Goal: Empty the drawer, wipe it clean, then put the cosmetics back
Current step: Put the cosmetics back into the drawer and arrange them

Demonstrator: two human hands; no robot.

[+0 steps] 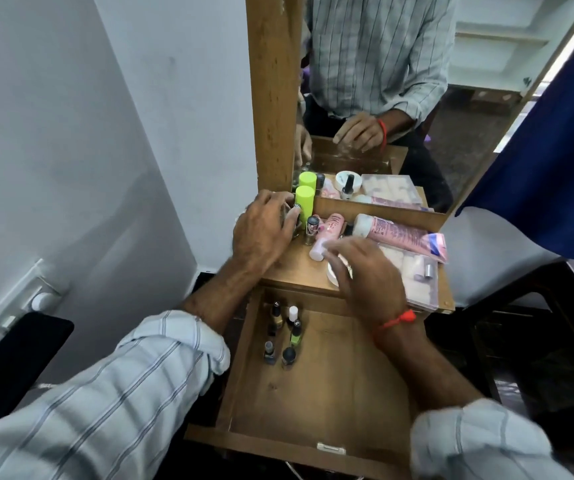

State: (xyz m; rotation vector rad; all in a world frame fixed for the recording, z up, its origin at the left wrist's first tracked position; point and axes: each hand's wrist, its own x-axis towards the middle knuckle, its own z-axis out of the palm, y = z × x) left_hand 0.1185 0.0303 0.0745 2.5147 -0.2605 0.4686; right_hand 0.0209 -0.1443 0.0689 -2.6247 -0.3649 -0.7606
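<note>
I am setting a small bottle (pixel 53 210) on the tabletop (pixel 292 268) with my left hand (pixel 261 233); my right hand (pixel 365 271) is hovering loose-fingered, holding nothing. Six polish bottles (pixel 284 336) are standing in the drawer (pixel 334 393). They are looking light, glassy and slippery, so I am planning a grip around each body, not the cap.

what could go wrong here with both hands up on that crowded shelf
The left hand reaches among small upright bottles beside the green bottle; a nudge could topple them. The right hand hovers over the pink bottle, which may roll off into the open drawer, where nail polish bottles stand.
</note>
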